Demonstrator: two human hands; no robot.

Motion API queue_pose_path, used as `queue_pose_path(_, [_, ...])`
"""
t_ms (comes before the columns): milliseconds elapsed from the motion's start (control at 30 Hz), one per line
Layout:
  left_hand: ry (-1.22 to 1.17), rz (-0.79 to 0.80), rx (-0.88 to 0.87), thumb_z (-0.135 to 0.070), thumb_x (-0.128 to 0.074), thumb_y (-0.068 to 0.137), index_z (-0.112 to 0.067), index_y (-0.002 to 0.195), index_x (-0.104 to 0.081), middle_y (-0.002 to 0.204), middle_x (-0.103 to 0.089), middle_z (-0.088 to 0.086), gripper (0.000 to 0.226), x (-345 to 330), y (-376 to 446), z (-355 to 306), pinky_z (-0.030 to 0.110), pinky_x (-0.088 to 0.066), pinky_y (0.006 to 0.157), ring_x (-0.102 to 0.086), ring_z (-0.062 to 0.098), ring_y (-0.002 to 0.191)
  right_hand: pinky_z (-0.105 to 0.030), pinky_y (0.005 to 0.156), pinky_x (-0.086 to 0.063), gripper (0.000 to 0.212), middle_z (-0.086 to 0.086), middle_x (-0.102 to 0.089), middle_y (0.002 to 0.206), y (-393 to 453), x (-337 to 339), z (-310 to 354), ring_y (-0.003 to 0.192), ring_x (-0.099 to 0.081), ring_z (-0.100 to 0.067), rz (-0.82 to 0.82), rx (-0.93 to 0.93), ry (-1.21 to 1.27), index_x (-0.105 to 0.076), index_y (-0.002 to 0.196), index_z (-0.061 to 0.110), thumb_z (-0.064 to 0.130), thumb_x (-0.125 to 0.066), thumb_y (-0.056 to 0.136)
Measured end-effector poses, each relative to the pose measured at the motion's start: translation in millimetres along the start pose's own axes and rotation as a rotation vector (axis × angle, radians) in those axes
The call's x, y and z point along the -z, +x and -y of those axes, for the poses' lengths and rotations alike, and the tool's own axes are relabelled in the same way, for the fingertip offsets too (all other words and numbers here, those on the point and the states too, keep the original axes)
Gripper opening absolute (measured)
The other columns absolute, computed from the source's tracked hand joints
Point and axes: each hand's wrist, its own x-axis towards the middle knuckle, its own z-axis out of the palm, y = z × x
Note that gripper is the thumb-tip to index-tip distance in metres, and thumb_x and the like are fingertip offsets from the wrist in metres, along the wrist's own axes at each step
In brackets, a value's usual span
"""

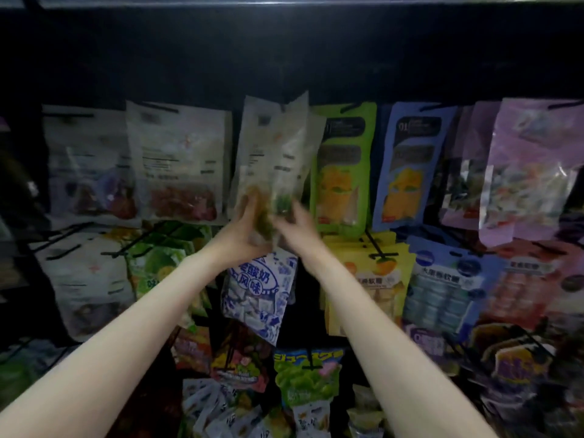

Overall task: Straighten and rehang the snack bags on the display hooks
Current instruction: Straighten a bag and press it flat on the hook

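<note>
Left hand [245,230] gripping lower edge of pale snack bags [271,153], fingers curled round bottom corner. Right hand [295,224] at same lower edge, blurred; grip state cannot tell. Bags held up in top row of display, tilted, tops fanned apart near upper hook line. Just left: beige bag with red contents [178,162] hanging on hook. Just right: green mango bag [343,169], then blue mango bag [407,165], both hanging. Below hands: blue-and-white printed bag [257,295] on lower row. Far right: lilac bag [534,165].
</note>
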Motion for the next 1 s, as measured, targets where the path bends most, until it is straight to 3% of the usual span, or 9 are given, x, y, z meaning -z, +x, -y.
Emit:
queue_pose_path(167, [-0.083,0.130,0.044,-0.035,-0.077,0.073,-0.026,0.148,0.008,0.157,-0.001,-0.003,0.113,16,2,12,0.020,-0.018,0.109,-0.011,0.012,0.142,-0.034,0.114,-0.024,0.060,0.004,-0.024,0.154,-5,3,-9,0.141,-0.024,-0.015,0.140,0.011,0.020,-0.015,0.149,0.026,0.031,-0.045,0.098])
queue_pose_path(267, [-0.164,0.215,0.096,-0.038,-0.075,0.074,-0.025,0.149,0.005,0.152,-0.006,-0.013,0.110,23,1,4,0.020,-0.016,0.109,-0.012,0.003,0.138,-0.040,0.117,-0.016,0.060,0.006,-0.014,0.157,3,5,-15,0.144,-0.012,-0.016,0.171,0.037,-0.104,-0.013,0.149,0.030,0.040,-0.041,0.097])
queue_pose_path(400, [-0.227,0.019,0.044,-0.040,-0.080,0.067,-0.024,0.147,-0.013,0.149,-0.024,-0.007,0.105,9,19,-1,0.028,-0.027,0.110,-0.026,0.010,0.136,-0.051,0.117,-0.001,0.052,0.002,0.007,0.159,14,-6,-10,0.145,0.009,-0.027,0.097,0.037,-0.202,-0.023,0.146,0.036,0.049,-0.034,0.097])
queue_pose_path(467, [-0.078,-0.066,0.122,-0.048,-0.079,0.064,-0.021,0.148,-0.004,0.155,-0.013,0.005,0.117,-2,31,0,0.041,-0.025,0.114,-0.018,0.023,0.142,-0.049,0.117,-0.006,0.043,-0.006,-0.002,0.158,16,1,-11,0.144,0.001,-0.031,-0.070,0.027,-0.203,-0.040,0.141,0.027,0.038,-0.038,0.099])
queue_pose_path(533, [0.101,-0.128,0.176,-0.043,-0.075,0.071,-0.018,0.148,0.005,0.157,0.002,0.009,0.114,-13,36,-4,0.047,-0.016,0.115,-0.004,0.030,0.143,-0.047,0.117,-0.015,0.040,-0.012,-0.018,0.154,15,18,-10,0.143,-0.011,-0.032,-0.281,0.074,-0.238,-0.045,0.138,0.022,0.026,-0.044,0.098])
queue_pose_path(667, [0.249,-0.157,0.109,-0.046,-0.059,0.084,-0.024,0.146,0.016,0.154,0.019,0.014,0.100,-30,36,-24,0.058,-0.007,0.112,0.015,0.042,0.139,-0.035,0.114,-0.022,0.063,-0.009,-0.015,0.155,24,89,7,0.142,-0.017,-0.026,-0.593,0.044,-0.322,-0.021,0.147,0.015,0.014,-0.052,0.093])
queue_pose_path(767, [0.257,-0.156,0.140,-0.048,-0.054,0.088,-0.025,0.145,0.018,0.153,0.021,0.014,0.095,-43,43,-30,0.062,-0.012,0.110,0.014,0.046,0.138,-0.031,0.108,-0.031,0.072,-0.005,-0.028,0.150,32,129,3,0.135,-0.032,-0.023,-0.435,-0.182,-0.111,-0.014,0.149,0.012,0.019,-0.058,0.092])
queue_pose_path(867, [0.268,-0.138,0.151,-0.045,-0.056,0.087,-0.025,0.145,0.020,0.152,0.024,0.014,0.098,-48,47,-33,0.061,-0.015,0.108,0.014,0.046,0.138,-0.021,0.082,-0.041,0.050,0.000,-0.052,0.118,23,120,-6,0.111,-0.051,-0.015,-0.190,-0.123,-0.292,-0.041,0.137,0.011,0.007,-0.057,0.090])
queue_pose_path(1000, [0.341,-0.096,0.139,-0.040,-0.056,0.089,-0.025,0.146,0.016,0.153,0.022,0.014,0.093,-49,49,-34,0.058,-0.024,0.108,0.012,0.046,0.139,-0.027,0.079,-0.046,0.023,-0.003,-0.064,0.111,16,80,-23,0.104,-0.059,-0.019,-0.249,-0.062,-0.433,-0.062,0.113,0.010,0.009,-0.053,0.092])
